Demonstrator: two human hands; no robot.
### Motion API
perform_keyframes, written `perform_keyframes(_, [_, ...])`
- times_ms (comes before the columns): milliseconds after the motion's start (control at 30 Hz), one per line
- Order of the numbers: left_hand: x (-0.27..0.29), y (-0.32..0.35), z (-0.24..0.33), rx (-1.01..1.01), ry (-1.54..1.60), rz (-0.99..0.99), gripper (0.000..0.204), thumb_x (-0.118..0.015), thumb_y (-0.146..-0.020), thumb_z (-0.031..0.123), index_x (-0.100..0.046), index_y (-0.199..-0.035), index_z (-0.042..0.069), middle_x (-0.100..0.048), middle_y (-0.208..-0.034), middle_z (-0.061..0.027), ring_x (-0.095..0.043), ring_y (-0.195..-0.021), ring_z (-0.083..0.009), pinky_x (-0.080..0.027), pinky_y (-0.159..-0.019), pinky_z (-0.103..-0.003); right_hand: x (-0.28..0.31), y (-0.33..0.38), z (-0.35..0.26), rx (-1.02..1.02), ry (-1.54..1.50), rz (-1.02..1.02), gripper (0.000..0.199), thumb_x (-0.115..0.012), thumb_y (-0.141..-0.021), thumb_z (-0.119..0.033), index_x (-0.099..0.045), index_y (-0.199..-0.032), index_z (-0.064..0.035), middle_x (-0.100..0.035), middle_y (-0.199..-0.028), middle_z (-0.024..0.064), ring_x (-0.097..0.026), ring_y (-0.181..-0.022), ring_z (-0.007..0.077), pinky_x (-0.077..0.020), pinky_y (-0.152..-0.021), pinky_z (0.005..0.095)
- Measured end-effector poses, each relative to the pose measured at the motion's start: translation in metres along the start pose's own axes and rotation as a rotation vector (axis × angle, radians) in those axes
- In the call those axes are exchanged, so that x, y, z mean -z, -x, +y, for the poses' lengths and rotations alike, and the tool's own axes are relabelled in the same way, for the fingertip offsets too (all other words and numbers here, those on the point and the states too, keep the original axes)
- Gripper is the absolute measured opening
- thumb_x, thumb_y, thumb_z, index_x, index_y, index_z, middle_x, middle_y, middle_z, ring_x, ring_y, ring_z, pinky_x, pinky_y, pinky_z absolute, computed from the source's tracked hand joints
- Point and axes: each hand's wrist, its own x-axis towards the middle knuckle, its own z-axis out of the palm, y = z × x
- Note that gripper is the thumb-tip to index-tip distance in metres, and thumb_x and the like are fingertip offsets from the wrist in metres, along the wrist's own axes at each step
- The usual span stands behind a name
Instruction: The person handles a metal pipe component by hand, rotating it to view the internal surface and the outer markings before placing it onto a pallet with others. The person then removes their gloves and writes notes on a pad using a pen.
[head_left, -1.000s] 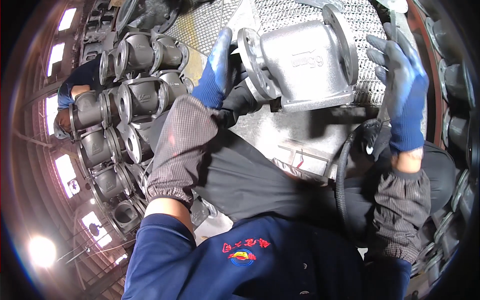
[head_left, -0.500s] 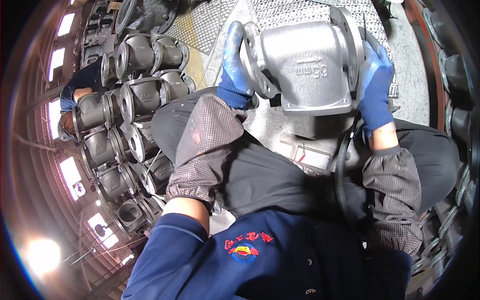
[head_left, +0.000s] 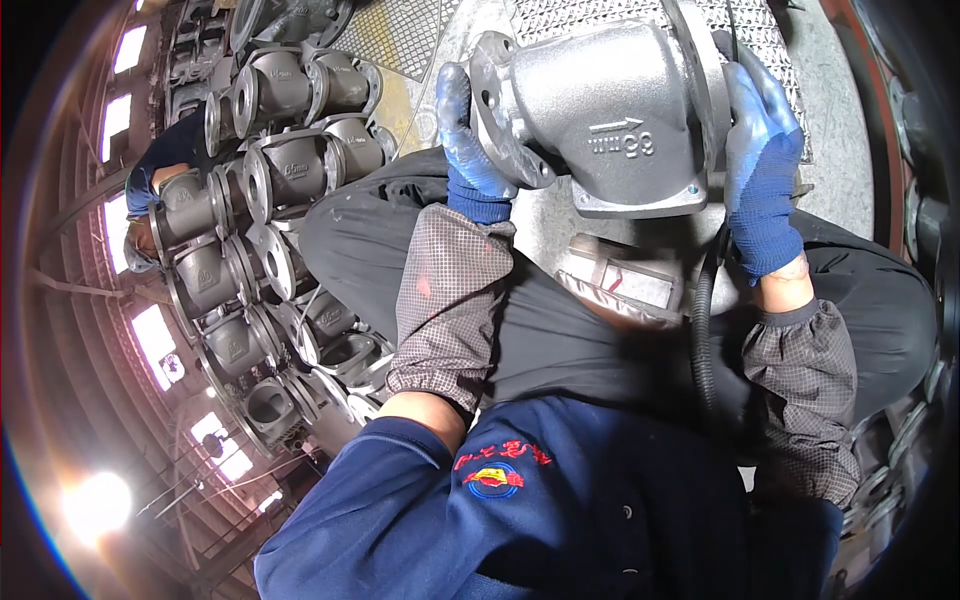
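At far left, a co-worker [head_left: 177, 152] shows only partly behind stacked grey castings [head_left: 288, 168]. Toward the middle, the person's gloved left hand [head_left: 468, 140] is half curled on one end flange of a grey valve body [head_left: 605, 120]; some fingers are hidden. Held between both hands, the valve body has its long axis nearly left to right, its raised arrow pointing right, its square flange toward the person; its right flange is cut off above. The gloved right hand [head_left: 765, 150] cups that flange, fingertips partly hidden.
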Motion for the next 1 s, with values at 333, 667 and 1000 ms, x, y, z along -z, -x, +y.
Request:
perform_keyframes(333, [-0.025,0.001,-0.007,-0.142,-0.034,-0.014,0.046,-0.043,-0.092,0.036,-0.047,-0.125,0.005,-0.053,-0.122,-0.0112,-0.05,-0.114,-0.0224,-0.042,-0.097,-0.037,0.01,-0.011,0.024,0.064,0.163,-0.054,0.033,-0.045,-0.09,-0.014,-0.056,-0.114,0.0056,-0.059,-0.114,0.0155,-0.054,-0.107,0.0223,-0.039,-0.094,0.0289])
perform_keyframes(667, [-0.012,-0.014,-0.026,-0.24,-0.299,0.039,0.043,-0.043,-0.095,0.033,-0.05,-0.121,0.0,-0.057,-0.115,-0.0095,-0.055,-0.104,-0.018,-0.044,-0.092,-0.031,0.015,-0.028,0.041,-0.101,-0.014,-0.036,0.031,-0.038,-0.091,-0.014,-0.059,-0.106,0.0029,-0.061,-0.097,0.0093,-0.057,-0.087,0.0166,-0.0454,-0.077,0.0268])
perform_keyframes(1000, [-0.037,0.024,0.015,-0.756,-1.1,-0.099,0.049,-0.053,-0.088,0.012,-0.038,-0.133,0.004,-0.053,-0.119,-0.0192,-0.055,-0.108,-0.0305,-0.045,-0.093,-0.037,0.001,-0.012,0.015,-0.578,-0.392,-0.094,0.032,-0.036,-0.091,-0.016,-0.058,-0.104,0.0031,-0.062,-0.092,0.0129,-0.061,-0.079,0.0177,-0.0505,-0.069,0.0294])
